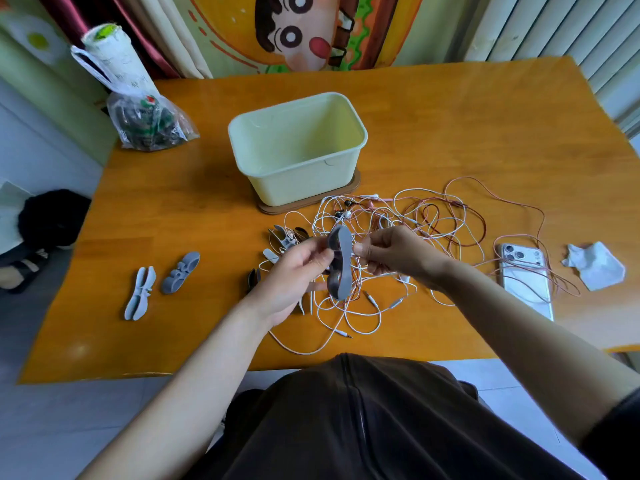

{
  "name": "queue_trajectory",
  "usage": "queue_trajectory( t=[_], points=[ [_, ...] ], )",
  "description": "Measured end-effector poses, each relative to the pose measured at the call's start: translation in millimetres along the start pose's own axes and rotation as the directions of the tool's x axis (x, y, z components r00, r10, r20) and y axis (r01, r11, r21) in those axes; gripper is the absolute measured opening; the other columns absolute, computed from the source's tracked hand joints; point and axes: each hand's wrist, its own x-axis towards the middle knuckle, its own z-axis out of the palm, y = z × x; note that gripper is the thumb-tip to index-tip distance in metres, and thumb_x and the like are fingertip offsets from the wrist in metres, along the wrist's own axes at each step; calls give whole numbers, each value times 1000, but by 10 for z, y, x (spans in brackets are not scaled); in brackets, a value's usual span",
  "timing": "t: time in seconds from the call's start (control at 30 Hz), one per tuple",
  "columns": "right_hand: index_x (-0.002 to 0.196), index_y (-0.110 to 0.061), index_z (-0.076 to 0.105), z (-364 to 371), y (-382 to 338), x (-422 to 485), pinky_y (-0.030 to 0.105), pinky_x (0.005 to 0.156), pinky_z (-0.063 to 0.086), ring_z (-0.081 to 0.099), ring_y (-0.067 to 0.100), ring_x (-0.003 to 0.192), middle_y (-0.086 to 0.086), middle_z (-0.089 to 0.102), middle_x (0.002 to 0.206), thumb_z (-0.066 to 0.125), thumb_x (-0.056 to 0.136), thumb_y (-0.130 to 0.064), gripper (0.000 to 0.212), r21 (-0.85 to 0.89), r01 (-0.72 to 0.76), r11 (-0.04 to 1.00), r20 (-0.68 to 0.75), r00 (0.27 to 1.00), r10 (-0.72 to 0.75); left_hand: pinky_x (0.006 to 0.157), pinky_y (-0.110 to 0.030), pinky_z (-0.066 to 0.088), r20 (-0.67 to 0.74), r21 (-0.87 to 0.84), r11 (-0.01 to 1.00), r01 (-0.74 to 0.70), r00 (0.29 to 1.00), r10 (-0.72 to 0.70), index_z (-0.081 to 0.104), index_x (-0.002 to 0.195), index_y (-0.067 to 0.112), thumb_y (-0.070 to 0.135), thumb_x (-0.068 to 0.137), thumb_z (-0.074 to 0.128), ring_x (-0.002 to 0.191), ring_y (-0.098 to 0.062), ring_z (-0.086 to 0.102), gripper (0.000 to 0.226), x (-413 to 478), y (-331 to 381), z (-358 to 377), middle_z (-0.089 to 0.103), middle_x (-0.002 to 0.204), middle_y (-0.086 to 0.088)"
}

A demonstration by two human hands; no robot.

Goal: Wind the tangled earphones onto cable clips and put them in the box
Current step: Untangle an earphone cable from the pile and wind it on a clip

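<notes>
1. Our left hand (294, 271) grips a grey clip (341, 261) by its middle and holds it upright above the tangle.
2. Our right hand (398, 254) is pinched just beside the clip's upper half, seemingly on a white strand of the earphones (367, 216). The strand is thin, so we are not certain.
3. To do this well, we should seat the strand's end in the clip first. Then we lay even turns round its waist under light tension, drawing out one strand at a time so no loop in the knot tightens.
4. The earphones lie in a loose heap on the surface (450, 116), under and beyond both hands. White cables cross pink and reddish ones, with buds near the box and plugs toward us.
5. The box (301, 185) stands just behind the heap. It is pale green and open, with nothing in it that we can see.
6. Two spare clips (140, 297) lie well apart to the left.
</notes>
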Motion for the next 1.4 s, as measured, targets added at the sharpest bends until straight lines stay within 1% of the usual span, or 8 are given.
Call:
queue_trajectory(
  t=[0.13, 0.27, 0.47, 0.63, 0.77, 0.97, 1.13, 1.4],
  points=[
    [73, -7, 62, 157, 69, -43, 11, 49, 40, 47, -2, 48, -4, 54, 59, 56, 92, -22, 25, 47, 69, 996, -71, 995, -66, 78, -31, 53, -104, -140, 990, -21, 995, 7, 58, 114, 25, 17, 100, 42, 101, -12, 63, 23, 52, 23, 7, 67, 107, 1],
    [91, 7, 63, 371, 138, -56, 11, 52, 44, 50, -2, 51, -2, 59, 67, 51, 95, -15, 25, 51, 95, 994, -132, 987, -88, 92, -48, 46, -245, -300, 954, -25, 968, -52, 59, 109, 24, 18, 101, 41, 111, -28, 58, 21, 115, -16, 49, 64, 111, -9],
    [89, -8, 60, 552, 176, -91, 12, 50, 43, 51, 1, 49, -5, 57, 66, 46, 98, -13, 16, -149, 132, 980, -258, 952, -167, 90, -46, 47, -390, -404, 914, -39, 911, -134, 61, 99, 22, 23, 101, 43, 111, -28, 58, 19, 162, -81, 132, 65, 107, -10],
    [94, -5, 66, 636, 172, -173, 13, 53, 43, 53, 7, 56, -1, 61, 71, 50, 96, -20, 22, -356, 186, 916, -205, 940, -271, 75, -16, 46, -549, -13, 991, -131, 829, 103, 53, 109, 16, 17, 99, 48, 100, -16, 59, 11, 229, -145, 112, 63, 109, -4],
    [100, -7, 67, 517, 86, -163, 14, 59, 43, 56, 9, 64, 1, 63, 80, 51, 96, -19, 20, -470, 226, 853, -162, 928, -335, 68, -4, 43, -422, 351, 922, -164, 851, 312, 53, 105, 16, 10, 95, 53, 91, -9, 56, 11, 197, -282, 76, 60, 97, 5],
    [96, -8, 68, 253, 9, -154, 17, 62, 39, 52, 14, 74, -1, 55, 86, 58, 92, -23, 18, -625, 248, 740, -111, 910, -399, 70, -9, 43, -270, 600, 788, -137, 893, 361, 61, 106, 15, 12, 91, 61, 91, -6, 57, 16, 153, -401, -52, 65, 100, 3],
    [88, -11, 71, 106, -100, -78, 10, 59, 34, 47, 5, 68, -7, 49, 80, 66, 86, -22, 12, -628, 264, 732, -161, 876, -455, 94, -33, 46, -130, 584, 797, -153, 952, 278, 61, 110, 19, 14, 92, 60, 109, -18, 54, 19, 128, -330, -24, 63, 108, -3],
    [79, -14, 70, 26, -101, -24, 7, 57, 36, 50, 0, 61, -19, 51, 71, 67, 85, -21, 10, -509, 277, 815, -254, 856, -450, 88, -8, 43, 120, 347, 898, -271, 962, 244, 56, 106, 24, 6, 93, 56, 98, 8, 57, 22, 32, 7, -10, 63, 106, 10]
  ],
)
